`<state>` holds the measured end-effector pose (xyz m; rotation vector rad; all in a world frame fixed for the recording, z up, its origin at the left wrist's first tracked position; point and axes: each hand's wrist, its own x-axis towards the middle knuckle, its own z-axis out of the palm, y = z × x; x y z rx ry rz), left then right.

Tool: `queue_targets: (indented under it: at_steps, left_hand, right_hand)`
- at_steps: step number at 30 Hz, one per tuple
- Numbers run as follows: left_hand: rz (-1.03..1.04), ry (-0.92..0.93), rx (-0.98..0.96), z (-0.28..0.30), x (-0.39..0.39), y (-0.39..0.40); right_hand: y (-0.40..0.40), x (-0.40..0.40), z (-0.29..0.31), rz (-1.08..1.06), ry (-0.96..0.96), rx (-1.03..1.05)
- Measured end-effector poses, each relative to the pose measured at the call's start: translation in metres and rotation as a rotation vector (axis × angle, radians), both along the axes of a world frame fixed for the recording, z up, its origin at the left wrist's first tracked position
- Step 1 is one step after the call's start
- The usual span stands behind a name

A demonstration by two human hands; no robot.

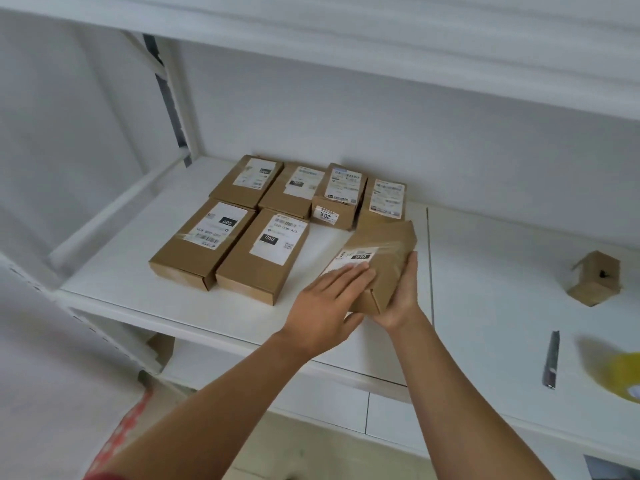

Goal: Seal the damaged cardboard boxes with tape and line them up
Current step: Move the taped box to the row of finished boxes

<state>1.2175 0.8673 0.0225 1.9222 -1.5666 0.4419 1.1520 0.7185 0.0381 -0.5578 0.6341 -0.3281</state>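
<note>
White shelf (173,271) carries 6 aligned boxes; my left hand (325,303) presses flat, right hand (401,292) cups the taped brown cardboard box (384,258), which may nudge its neighbours askew.

Bright even light, blurred warped edges

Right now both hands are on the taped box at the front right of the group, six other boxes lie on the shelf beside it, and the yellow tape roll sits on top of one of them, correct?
Not quite. The head view shows the yellow tape roll on the shelf far right, near a knife, not on a box. The rest holds: left hand and right hand on the taped box, six other boxes beside it.
</note>
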Motion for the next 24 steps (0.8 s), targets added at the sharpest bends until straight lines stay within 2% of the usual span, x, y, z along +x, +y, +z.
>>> queue_targets:
  at_steps: [4,8,12,15,16,19,21,24]
  left_hand:
    - [0.126,-0.115,0.112,-0.024,0.013,0.009]
    - [0.124,-0.189,0.144,-0.043,0.018,0.005]
    - [0.170,-0.136,0.284,-0.049,0.016,-0.001]
    - [0.251,-0.049,0.292,-0.045,0.010,-0.004]
    - [0.283,-0.014,0.292,-0.042,0.007,-0.007]
    - [0.384,0.077,0.285,-0.028,-0.003,-0.023]
    - [0.388,0.124,0.260,-0.016,-0.015,-0.047]
    - [0.284,0.173,0.238,0.003,-0.042,-0.094]
  right_hand:
    - [-0.003,0.012,-0.009,-0.079,0.377,-0.329]
    - [0.007,0.022,-0.015,0.082,0.525,-0.613]
    - [0.014,0.031,-0.022,0.105,0.600,-0.745]
    - [0.015,0.038,-0.027,0.167,0.818,-1.016]
    - [0.015,0.039,-0.028,0.175,0.847,-1.035]
    - [0.008,0.027,-0.023,0.169,0.752,-0.974]
    - [-0.009,0.006,-0.013,0.127,0.742,-1.034]
    - [-0.052,-0.044,0.010,0.020,0.776,-1.205]
